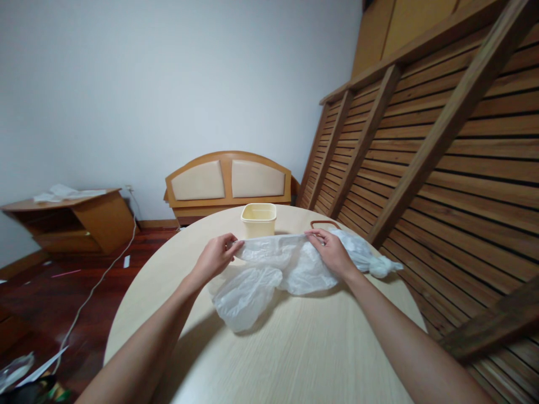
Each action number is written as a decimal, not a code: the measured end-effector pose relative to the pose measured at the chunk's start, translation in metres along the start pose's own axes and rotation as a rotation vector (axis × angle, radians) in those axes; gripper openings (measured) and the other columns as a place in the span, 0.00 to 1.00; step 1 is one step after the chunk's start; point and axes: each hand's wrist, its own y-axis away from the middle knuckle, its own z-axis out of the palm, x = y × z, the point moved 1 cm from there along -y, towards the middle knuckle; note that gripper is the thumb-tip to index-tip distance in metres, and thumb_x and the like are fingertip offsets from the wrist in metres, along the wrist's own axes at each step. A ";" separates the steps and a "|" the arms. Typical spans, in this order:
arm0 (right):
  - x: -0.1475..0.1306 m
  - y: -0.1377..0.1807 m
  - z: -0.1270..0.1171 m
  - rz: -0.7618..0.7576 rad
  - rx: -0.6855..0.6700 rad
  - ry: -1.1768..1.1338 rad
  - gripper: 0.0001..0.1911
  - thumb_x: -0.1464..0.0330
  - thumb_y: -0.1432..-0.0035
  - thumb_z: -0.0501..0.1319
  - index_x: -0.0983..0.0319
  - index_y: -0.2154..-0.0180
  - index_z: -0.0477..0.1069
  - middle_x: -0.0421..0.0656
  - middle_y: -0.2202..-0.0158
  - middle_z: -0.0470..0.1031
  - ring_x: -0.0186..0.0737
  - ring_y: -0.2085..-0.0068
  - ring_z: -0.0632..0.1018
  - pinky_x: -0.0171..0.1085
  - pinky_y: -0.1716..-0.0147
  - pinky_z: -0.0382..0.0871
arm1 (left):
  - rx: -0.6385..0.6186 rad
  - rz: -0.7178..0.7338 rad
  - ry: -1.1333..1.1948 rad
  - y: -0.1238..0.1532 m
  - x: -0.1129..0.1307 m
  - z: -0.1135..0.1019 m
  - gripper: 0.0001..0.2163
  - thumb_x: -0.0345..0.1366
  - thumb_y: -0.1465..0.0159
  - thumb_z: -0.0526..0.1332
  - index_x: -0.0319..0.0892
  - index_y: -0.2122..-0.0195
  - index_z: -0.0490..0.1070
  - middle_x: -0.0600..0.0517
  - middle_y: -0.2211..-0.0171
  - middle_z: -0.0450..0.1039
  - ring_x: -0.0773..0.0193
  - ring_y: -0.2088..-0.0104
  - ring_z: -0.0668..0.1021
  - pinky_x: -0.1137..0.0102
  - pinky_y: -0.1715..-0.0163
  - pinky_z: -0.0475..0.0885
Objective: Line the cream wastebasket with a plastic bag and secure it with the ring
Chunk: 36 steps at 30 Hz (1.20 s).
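Two hands, yours: left hand (217, 257) and right hand (331, 250) each pinch the plastic bag (278, 269), stretched left-right between them; tub (258, 219) just beyond, seemingly empty.

On the counter (295, 348) a plastic bag (273, 269) lies between the left hand (215, 257) and right hand (332, 251), both gripping its far edge. Behind the bag stands a tub (258, 219). Beyond the counter a headboard (228, 182) leans against the wall; slatted bed frames (442, 146) stand at right, a cabinet (71, 219) at left.
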 end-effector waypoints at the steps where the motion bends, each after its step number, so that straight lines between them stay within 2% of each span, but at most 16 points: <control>1: 0.000 0.000 0.001 0.028 0.000 -0.047 0.20 0.54 0.41 0.60 0.61 0.55 0.75 0.46 0.68 0.81 0.45 0.70 0.78 0.38 0.72 0.69 | -0.005 -0.002 0.032 0.001 0.002 0.001 0.16 0.50 0.36 0.58 0.41 0.70 0.72 0.53 0.79 0.74 0.64 0.80 0.75 0.73 0.78 0.63; 4: -0.003 0.003 0.009 0.080 -0.024 -0.163 0.22 0.53 0.42 0.61 0.61 0.52 0.73 0.43 0.74 0.79 0.40 0.77 0.75 0.35 0.79 0.64 | 0.027 0.011 0.153 0.004 0.010 0.006 0.15 0.49 0.37 0.61 0.41 0.67 0.70 0.54 0.79 0.74 0.65 0.82 0.75 0.74 0.80 0.65; 7: -0.014 0.009 0.020 0.095 -0.064 -0.226 0.22 0.53 0.41 0.61 0.62 0.53 0.74 0.43 0.71 0.79 0.39 0.75 0.76 0.35 0.78 0.66 | 0.020 0.044 0.289 0.008 0.020 0.014 0.14 0.48 0.38 0.63 0.41 0.64 0.69 0.54 0.76 0.76 0.66 0.81 0.76 0.74 0.80 0.67; 9: -0.023 0.015 0.027 0.090 -0.116 -0.249 0.23 0.53 0.41 0.61 0.62 0.51 0.74 0.46 0.64 0.81 0.41 0.69 0.79 0.37 0.71 0.71 | -0.027 0.076 0.341 0.011 0.025 0.021 0.12 0.46 0.37 0.63 0.41 0.63 0.71 0.52 0.74 0.77 0.66 0.79 0.77 0.74 0.79 0.69; 12: -0.035 0.023 0.035 0.015 -0.209 -0.222 0.30 0.53 0.43 0.65 0.63 0.45 0.69 0.51 0.49 0.77 0.46 0.54 0.80 0.42 0.55 0.74 | -0.097 0.120 0.348 0.016 0.031 0.030 0.11 0.43 0.36 0.62 0.40 0.61 0.74 0.50 0.70 0.79 0.65 0.76 0.80 0.74 0.76 0.71; 16: -0.044 0.033 0.042 -0.107 -0.300 -0.103 0.51 0.55 0.55 0.74 0.62 0.35 0.58 0.54 0.37 0.66 0.54 0.39 0.71 0.49 0.40 0.65 | -0.183 0.202 0.287 0.021 0.036 0.040 0.10 0.40 0.35 0.61 0.40 0.57 0.76 0.48 0.66 0.81 0.61 0.69 0.82 0.71 0.70 0.75; 18: -0.047 0.036 0.045 -0.187 -0.288 -0.029 0.55 0.56 0.58 0.76 0.60 0.33 0.54 0.54 0.34 0.63 0.55 0.36 0.67 0.50 0.37 0.61 | -0.213 0.262 0.246 0.023 0.039 0.043 0.11 0.37 0.34 0.59 0.41 0.54 0.77 0.47 0.63 0.82 0.59 0.64 0.83 0.69 0.65 0.77; 20: -0.050 0.039 0.048 -0.273 -0.262 0.043 0.52 0.58 0.54 0.74 0.56 0.33 0.54 0.52 0.34 0.63 0.54 0.34 0.65 0.51 0.36 0.59 | -0.240 0.325 0.197 0.026 0.041 0.046 0.13 0.34 0.33 0.57 0.42 0.51 0.76 0.46 0.57 0.81 0.58 0.59 0.82 0.66 0.59 0.77; 22: -0.051 0.040 0.051 -0.325 -0.251 0.092 0.41 0.61 0.48 0.71 0.54 0.35 0.60 0.48 0.38 0.68 0.51 0.38 0.70 0.50 0.38 0.62 | -0.269 0.388 0.149 0.029 0.043 0.047 0.15 0.31 0.33 0.54 0.43 0.49 0.76 0.47 0.52 0.80 0.58 0.55 0.81 0.64 0.54 0.76; 25: -0.050 0.040 0.052 -0.337 -0.244 0.118 0.18 0.68 0.43 0.64 0.56 0.49 0.73 0.45 0.51 0.77 0.47 0.49 0.77 0.45 0.47 0.69 | -0.292 0.442 0.107 0.033 0.046 0.047 0.18 0.28 0.33 0.52 0.45 0.45 0.73 0.47 0.48 0.78 0.58 0.49 0.79 0.61 0.48 0.73; 27: -0.049 0.037 0.051 -0.322 -0.230 0.120 0.10 0.70 0.43 0.62 0.58 0.58 0.76 0.44 0.58 0.79 0.45 0.55 0.79 0.42 0.52 0.70 | -0.298 0.432 0.081 0.035 0.048 0.045 0.18 0.30 0.33 0.54 0.46 0.42 0.70 0.48 0.44 0.75 0.57 0.47 0.77 0.60 0.45 0.72; 30: -0.045 0.031 0.046 -0.246 -0.162 0.107 0.05 0.70 0.43 0.61 0.60 0.64 0.76 0.42 0.63 0.79 0.43 0.60 0.78 0.39 0.58 0.69 | -0.286 0.400 0.002 0.037 0.051 0.039 0.23 0.41 0.35 0.61 0.47 0.39 0.65 0.46 0.41 0.71 0.53 0.43 0.74 0.57 0.42 0.70; 33: -0.035 0.021 0.034 -0.136 -0.042 0.096 0.08 0.63 0.41 0.61 0.61 0.66 0.74 0.41 0.69 0.77 0.41 0.67 0.76 0.36 0.65 0.67 | -0.308 0.366 -0.117 0.038 0.048 0.037 0.39 0.49 0.44 0.70 0.45 0.34 0.58 0.40 0.35 0.61 0.46 0.36 0.66 0.53 0.37 0.64; 36: -0.018 0.009 0.017 -0.063 0.053 0.113 0.14 0.57 0.42 0.62 0.62 0.64 0.73 0.42 0.69 0.77 0.41 0.69 0.75 0.37 0.67 0.68 | -0.376 0.302 -0.230 0.039 0.040 0.040 0.52 0.50 0.51 0.73 0.44 0.30 0.47 0.35 0.29 0.47 0.41 0.30 0.55 0.49 0.34 0.57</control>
